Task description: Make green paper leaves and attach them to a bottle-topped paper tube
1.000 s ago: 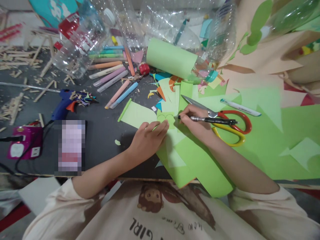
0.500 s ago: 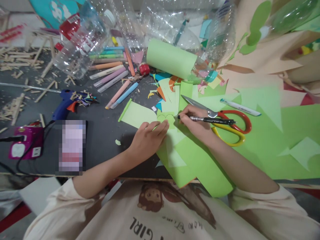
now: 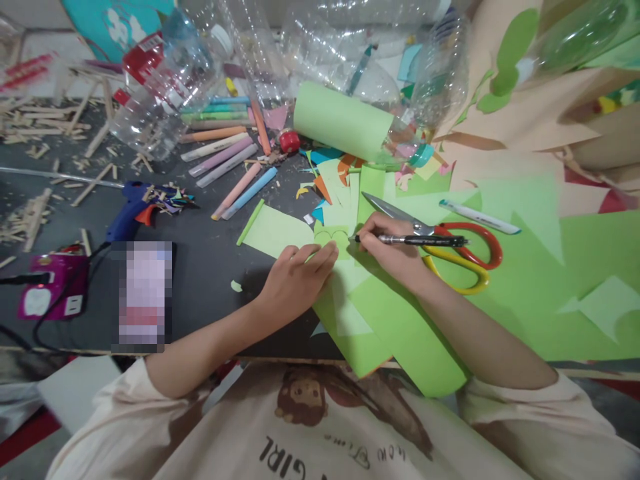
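My right hand (image 3: 387, 250) grips a black pen (image 3: 430, 241), its tip touching a small light green paper piece (image 3: 333, 235). Curved pen lines show on that piece. My left hand (image 3: 300, 277) lies with fingers stretched out flat, pressing the piece from the near left side. Under both hands are larger green paper sheets (image 3: 405, 333). Scissors (image 3: 487, 250) with red and yellow handles lie just beyond and right of my right hand, partly covered by it and the pen. A pale green paper strip (image 3: 277, 230) with a rolled green edge lies left of the piece.
A bottle wrapped in green paper (image 3: 345, 120) lies behind, among clear plastic bottles (image 3: 150, 113). Several markers (image 3: 225, 160) sit at back left. A blue glue gun (image 3: 125, 210), a phone (image 3: 145, 293), a purple box (image 3: 54, 287) and wood sticks (image 3: 40, 120) are on the left.
The pen tip has shifted slightly down and the curved line beside it reaches a little further. My left hand stays in place, and the whole view has tilted very slightly.
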`<move>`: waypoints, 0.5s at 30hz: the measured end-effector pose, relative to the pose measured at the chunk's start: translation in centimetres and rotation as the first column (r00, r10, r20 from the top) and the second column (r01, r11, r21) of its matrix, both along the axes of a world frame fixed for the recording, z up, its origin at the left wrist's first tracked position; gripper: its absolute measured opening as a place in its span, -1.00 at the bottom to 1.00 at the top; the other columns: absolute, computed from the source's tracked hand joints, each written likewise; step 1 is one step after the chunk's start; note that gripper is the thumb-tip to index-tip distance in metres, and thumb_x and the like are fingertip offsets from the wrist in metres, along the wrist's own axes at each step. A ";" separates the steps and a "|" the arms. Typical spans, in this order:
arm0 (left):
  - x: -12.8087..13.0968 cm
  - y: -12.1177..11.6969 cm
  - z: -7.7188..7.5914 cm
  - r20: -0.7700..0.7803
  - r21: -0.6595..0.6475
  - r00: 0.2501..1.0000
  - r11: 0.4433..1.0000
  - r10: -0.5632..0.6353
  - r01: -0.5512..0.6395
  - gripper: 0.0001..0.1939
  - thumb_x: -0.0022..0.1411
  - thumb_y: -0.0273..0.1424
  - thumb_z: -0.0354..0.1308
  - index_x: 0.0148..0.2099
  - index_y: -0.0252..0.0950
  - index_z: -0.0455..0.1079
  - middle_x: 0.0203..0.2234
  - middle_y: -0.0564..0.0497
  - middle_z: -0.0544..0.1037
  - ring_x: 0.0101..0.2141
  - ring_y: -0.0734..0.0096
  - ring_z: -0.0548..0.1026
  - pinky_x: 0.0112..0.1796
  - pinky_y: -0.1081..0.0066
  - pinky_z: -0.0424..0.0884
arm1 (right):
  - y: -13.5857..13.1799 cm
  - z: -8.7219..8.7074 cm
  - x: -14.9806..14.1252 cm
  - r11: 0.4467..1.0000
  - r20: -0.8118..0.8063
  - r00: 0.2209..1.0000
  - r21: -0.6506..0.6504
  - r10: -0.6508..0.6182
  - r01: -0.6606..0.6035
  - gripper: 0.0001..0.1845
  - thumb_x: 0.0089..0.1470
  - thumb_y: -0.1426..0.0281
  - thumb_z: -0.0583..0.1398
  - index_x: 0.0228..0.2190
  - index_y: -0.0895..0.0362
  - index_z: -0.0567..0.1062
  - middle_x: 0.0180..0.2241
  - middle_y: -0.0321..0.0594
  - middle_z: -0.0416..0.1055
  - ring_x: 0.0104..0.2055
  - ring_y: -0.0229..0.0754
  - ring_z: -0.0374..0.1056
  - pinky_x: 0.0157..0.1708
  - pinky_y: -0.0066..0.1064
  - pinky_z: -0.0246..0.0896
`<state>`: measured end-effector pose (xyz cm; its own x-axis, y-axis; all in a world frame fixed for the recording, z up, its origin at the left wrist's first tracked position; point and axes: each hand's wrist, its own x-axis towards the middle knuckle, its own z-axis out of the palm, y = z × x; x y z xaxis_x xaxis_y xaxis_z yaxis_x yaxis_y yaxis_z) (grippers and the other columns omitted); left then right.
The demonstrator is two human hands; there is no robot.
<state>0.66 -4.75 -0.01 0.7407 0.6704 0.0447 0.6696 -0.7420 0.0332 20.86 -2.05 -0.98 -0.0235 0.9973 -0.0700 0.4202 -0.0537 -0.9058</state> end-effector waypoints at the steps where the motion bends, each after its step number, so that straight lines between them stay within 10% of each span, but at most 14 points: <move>1: 0.0 0.0 0.0 0.001 0.001 1.000 1.000 0.000 0.000 -0.66 0.39 -0.45 -0.02 0.17 -0.34 0.34 0.09 -0.07 0.52 -0.06 0.29 0.48 -0.20 0.27 0.32 | 0.0 -0.1 0.1 1.000 -0.026 1.000 0.000 -0.013 0.013 -0.78 -0.10 0.50 0.14 -0.68 0.06 0.27 -0.68 -0.39 0.28 -0.60 -0.28 0.19 -0.57 -0.40 0.06; 7: 0.0 0.5 0.4 0.011 -0.103 1.000 0.995 0.016 -0.014 -0.66 0.34 -0.44 0.07 0.14 -0.33 0.37 0.07 -0.07 0.54 -0.09 0.26 0.50 -0.21 0.27 0.34 | -0.2 -0.6 0.6 0.995 -0.126 0.991 0.086 -0.035 0.046 -0.76 0.20 0.22 0.12 -0.31 0.06 0.53 -0.47 -0.29 0.51 -0.59 -0.26 0.31 -0.52 -0.36 0.21; 15: -0.7 1.5 -0.7 0.200 -0.247 0.976 0.968 0.085 -0.034 -0.67 0.41 -0.37 -0.06 0.08 -0.26 0.44 0.01 -0.09 0.58 -0.07 0.25 0.49 -0.15 0.28 0.38 | 0.7 -2.4 0.1 0.899 0.303 0.930 0.313 0.210 -0.305 -0.78 0.10 0.42 0.16 -0.18 0.04 0.48 -0.24 -0.12 0.56 -0.20 0.02 0.46 -0.14 -0.14 0.30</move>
